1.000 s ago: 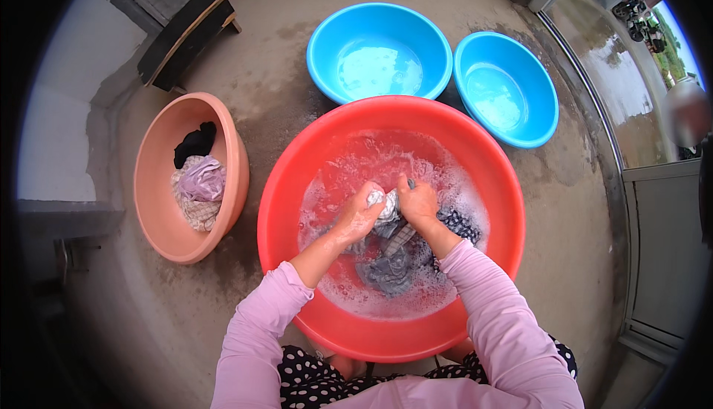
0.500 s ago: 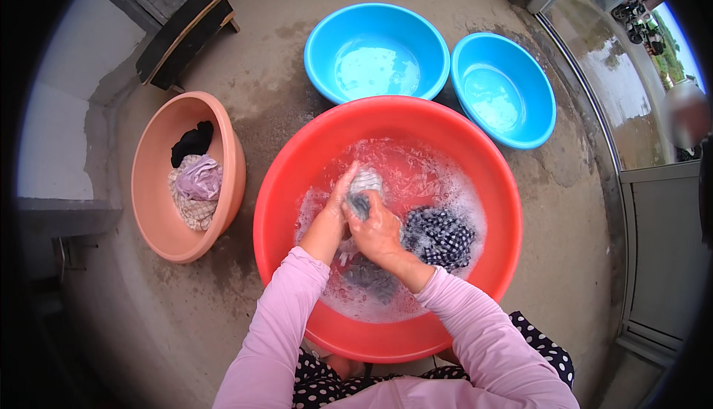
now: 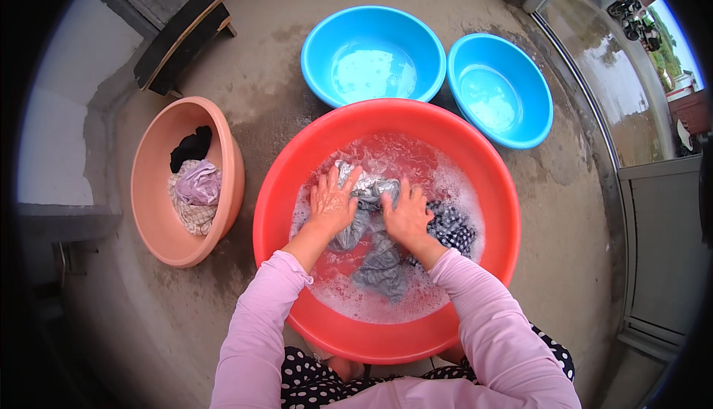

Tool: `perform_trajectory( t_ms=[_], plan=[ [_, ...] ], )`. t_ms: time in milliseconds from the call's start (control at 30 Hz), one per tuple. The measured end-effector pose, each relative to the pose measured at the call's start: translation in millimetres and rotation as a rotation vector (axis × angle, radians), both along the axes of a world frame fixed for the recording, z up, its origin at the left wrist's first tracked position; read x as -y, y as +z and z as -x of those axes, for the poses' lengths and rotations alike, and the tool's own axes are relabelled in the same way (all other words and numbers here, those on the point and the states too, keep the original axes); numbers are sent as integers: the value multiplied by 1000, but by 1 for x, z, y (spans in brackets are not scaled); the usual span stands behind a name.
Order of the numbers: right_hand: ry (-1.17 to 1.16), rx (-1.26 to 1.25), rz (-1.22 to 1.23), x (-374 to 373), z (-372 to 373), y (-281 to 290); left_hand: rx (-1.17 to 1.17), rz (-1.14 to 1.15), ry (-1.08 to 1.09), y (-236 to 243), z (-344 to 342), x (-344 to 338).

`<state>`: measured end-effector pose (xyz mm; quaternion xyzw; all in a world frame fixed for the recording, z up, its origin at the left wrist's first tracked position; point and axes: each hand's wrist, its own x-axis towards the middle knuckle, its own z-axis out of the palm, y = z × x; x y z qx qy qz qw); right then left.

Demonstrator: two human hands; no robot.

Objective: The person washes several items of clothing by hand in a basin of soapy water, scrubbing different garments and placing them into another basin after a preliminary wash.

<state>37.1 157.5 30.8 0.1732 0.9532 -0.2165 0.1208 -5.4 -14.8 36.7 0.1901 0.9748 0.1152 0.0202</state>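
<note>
A large red basin of soapy water stands in front of me. In it lies a soaked grey garment, stretched from the far middle of the water toward the near side. My left hand rests on its left edge with the fingers spread. On the other side, my right hand has its fingers apart over the garment, touching it without a grip. A dark blue and white checked cloth floats just right of that hand, partly covered by it. Foam rings the water.
Two blue basins with shiny wet bottoms stand beyond the red one. An orange basin at left holds a black cloth, a lilac cloth and a beige checked cloth. A black stool stands behind it.
My hands were together, squeezing the bunched grey cloth. They have moved apart with fingers spread, and the grey garment now lies spread out between and below them in the water.
</note>
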Motion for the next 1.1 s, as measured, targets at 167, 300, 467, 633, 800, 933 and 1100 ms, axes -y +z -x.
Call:
perform_trajectory(
  t_ms=[167, 300, 467, 633, 800, 933, 1100],
  plan=[
    [-183, 169, 38, 1, 17, -27, 468, -448, 318, -68, 4, -10],
    [-128, -34, 454, 45, 16, 43, 1200, -1778, 841, -34, 22, -25],
    [56, -200, 547, 57, -16, 79, 1359, -1924, 875, -4, 9, -36],
    [55, -77, 307, 42, 9, 62, 1291, -1621, 785, -6, -18, -14],
    [-330, 146, 548, -43, 16, 23, 1349, -1650, 715, 60, -52, 1],
    [-562, 929, 1255, -14, -25, 65, 1425, -1768, 486, 68, -104, 13],
    [-432, 773, 1130, 0, -46, 103, 1377, -967, -268, 84, -125, 23]
  ],
)
